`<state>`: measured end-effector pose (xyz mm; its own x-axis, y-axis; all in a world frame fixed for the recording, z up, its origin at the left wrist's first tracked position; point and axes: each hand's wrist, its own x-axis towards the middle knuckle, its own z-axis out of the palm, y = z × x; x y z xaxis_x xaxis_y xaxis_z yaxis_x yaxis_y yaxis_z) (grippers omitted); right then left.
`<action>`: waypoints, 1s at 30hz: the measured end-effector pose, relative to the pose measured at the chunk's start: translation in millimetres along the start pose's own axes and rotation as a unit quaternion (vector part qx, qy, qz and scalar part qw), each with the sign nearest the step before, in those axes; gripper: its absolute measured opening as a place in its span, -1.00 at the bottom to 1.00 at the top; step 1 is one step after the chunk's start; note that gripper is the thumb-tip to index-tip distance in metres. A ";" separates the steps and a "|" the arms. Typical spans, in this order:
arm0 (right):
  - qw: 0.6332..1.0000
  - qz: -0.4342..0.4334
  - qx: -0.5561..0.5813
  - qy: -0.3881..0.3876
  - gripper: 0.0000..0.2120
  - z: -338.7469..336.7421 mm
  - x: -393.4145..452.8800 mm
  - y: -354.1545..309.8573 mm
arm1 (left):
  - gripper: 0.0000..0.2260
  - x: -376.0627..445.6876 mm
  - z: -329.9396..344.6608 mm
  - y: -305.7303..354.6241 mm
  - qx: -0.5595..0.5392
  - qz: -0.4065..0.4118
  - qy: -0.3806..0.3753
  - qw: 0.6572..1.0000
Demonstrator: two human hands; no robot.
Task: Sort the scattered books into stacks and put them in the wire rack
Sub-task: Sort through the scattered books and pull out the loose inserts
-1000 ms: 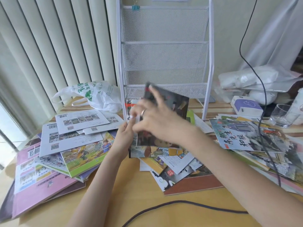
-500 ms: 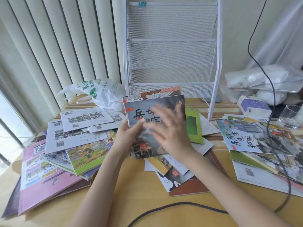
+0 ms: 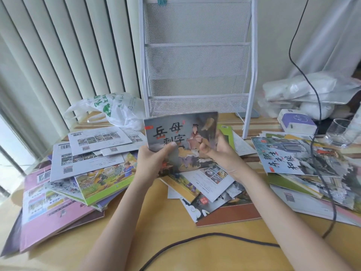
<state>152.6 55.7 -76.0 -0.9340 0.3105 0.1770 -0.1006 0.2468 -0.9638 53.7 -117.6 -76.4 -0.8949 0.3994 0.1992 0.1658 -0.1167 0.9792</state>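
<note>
I hold a small stack of thin picture books (image 3: 181, 133) upright above the table's middle, its grey cover with large dark characters facing me. My left hand (image 3: 154, 159) grips its lower left edge, thumb on the cover. My right hand (image 3: 216, 153) grips its lower right edge. The white wire rack (image 3: 197, 61) stands just behind the stack, its mesh pockets holding nothing. Loose books lie under my hands (image 3: 211, 184), in a spread at the left (image 3: 82, 173) and another at the right (image 3: 304, 161).
A white plastic bag (image 3: 115, 108) lies left of the rack. At the right stand a purple-and-white box (image 3: 295, 122), a drinking glass (image 3: 340, 132) and white wrapped bundles (image 3: 304, 87). A dark cable (image 3: 316, 133) hangs down over the right books and crosses the near table.
My right hand came off the cover's face and took the stack's right edge. The stack now stands squared between both hands with the cover fully in view.
</note>
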 end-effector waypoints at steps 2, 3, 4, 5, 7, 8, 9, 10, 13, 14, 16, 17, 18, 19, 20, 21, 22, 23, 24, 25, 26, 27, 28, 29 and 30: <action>0.997 0.029 -0.069 -0.013 0.08 -9.6 -12.5 -0.8 | -0.90 4.9 -5.6 2.8 -0.008 -0.008 0.072 0.997; 0.990 0.043 -0.126 -0.042 0.04 -14.5 -18.3 1.5 | -0.87 8.2 -10.7 3.6 -0.011 -0.014 0.104 0.994; 0.973 0.058 -0.200 -0.101 -0.01 -16.5 -26.3 3.2 | -0.82 10.9 -15.6 4.7 -0.010 -0.019 0.130 0.991; 0.936 0.073 -0.295 -0.180 -0.03 -16.9 -34.1 9.4 | -0.77 13.9 -20.4 4.4 -0.005 -0.026 0.151 0.988; 0.840 0.053 -0.464 -0.276 0.04 -15.2 -44.6 22.4 | -0.69 16.7 -26.6 3.3 0.005 -0.041 0.180 0.983; 0.819 0.044 -0.497 -0.282 0.07 -15.1 -45.8 27.6 | -0.66 16.2 -27.5 3.8 0.006 -0.047 0.187 0.981; 0.818 0.044 -0.503 -0.275 0.08 -14.8 -46.1 29.3 | -0.63 16.3 -28.5 2.4 0.011 -0.051 0.191 0.980; 0.820 0.046 -0.502 -0.270 0.08 -15.0 -45.5 29.8 | -0.61 15.5 -29.1 2.0 0.021 -0.054 0.195 0.979; 0.823 0.050 -0.498 -0.269 0.05 -15.1 -47.0 25.8 | -0.59 12.8 -32.1 -2.2 0.043 -0.061 0.197 0.977; 0.828 0.050 -0.490 -0.267 0.01 -15.4 -47.1 24.5 | -0.60 10.6 -32.4 -3.5 0.043 -0.065 0.195 0.978; 0.843 0.051 -0.475 -0.247 -0.07 -17.2 -46.8 21.1 | -0.63 6.8 -32.4 -7.2 0.057 -0.079 0.188 0.977; 0.845 0.049 -0.481 -0.229 -0.08 -18.4 -46.6 19.4 | -0.64 5.5 -32.5 -9.9 0.062 -0.092 0.183 0.977; 0.843 0.045 -0.495 -0.207 -0.09 -19.4 -46.1 18.5 | -0.64 4.0 -32.2 -11.4 0.060 -0.106 0.178 0.977; 0.838 0.039 -0.512 -0.185 -0.11 -19.3 -46.4 17.6 | -0.64 4.0 -33.0 -13.8 0.057 -0.118 0.172 0.976; 0.831 0.030 -0.530 -0.163 -0.15 -18.3 -46.9 17.5 | -0.64 3.9 -33.7 -14.9 0.055 -0.125 0.167 0.976; 0.825 0.019 -0.545 -0.148 -0.20 -16.6 -47.7 18.4 | -0.64 4.2 -34.7 -15.3 0.054 -0.130 0.165 0.976; 0.821 0.010 -0.553 -0.139 -0.23 -14.4 -49.3 18.9 | -0.64 4.2 -36.3 -14.7 0.054 -0.131 0.166 0.976; 0.822 0.006 -0.554 -0.135 -0.22 -12.7 -50.9 19.9 | -0.63 4.1 -38.1 -13.6 0.052 -0.130 0.168 0.976; 0.826 0.008 -0.548 -0.135 -0.20 -12.5 -52.3 21.7 | -0.64 4.1 -40.1 -12.5 0.049 -0.126 0.170 0.976; 0.832 0.014 -0.537 -0.136 -0.15 -12.8 -53.6 23.3 | -0.64 3.9 -42.0 -11.6 0.047 -0.121 0.173 0.976; 0.839 0.023 -0.526 -0.139 -0.11 -13.7 -54.5 25.1 | -0.65 3.7 -43.9 -11.2 0.045 -0.119 0.175 0.976; 0.842 0.035 -0.518 -0.146 -0.08 -14.4 -55.0 25.7 | -0.65 3.5 -45.3 -11.4 0.042 -0.119 0.176 0.976; 0.842 0.048 -0.514 -0.155 -0.05 -14.3 -55.5 25.4 | -0.66 3.7 -46.4 -12.2 0.041 -0.122 0.174 0.976; 0.840 0.061 -0.514 -0.164 -0.04 -13.4 -55.7 24.4 | -0.66 3.8 -46.9 -13.2 0.042 -0.125 0.171 0.976; 0.837 0.074 -0.515 -0.171 -0.02 -12.6 -55.8 22.1 | -0.66 4.0 -47.0 -14.3 0.044 -0.127 0.169 0.976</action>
<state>206.8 55.3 -104.7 -0.9712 0.1699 -0.1673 0.2092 0.9438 -0.2559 28.3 -157.0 -91.4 -0.9949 0.0811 -0.0600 -0.0575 0.0325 0.9978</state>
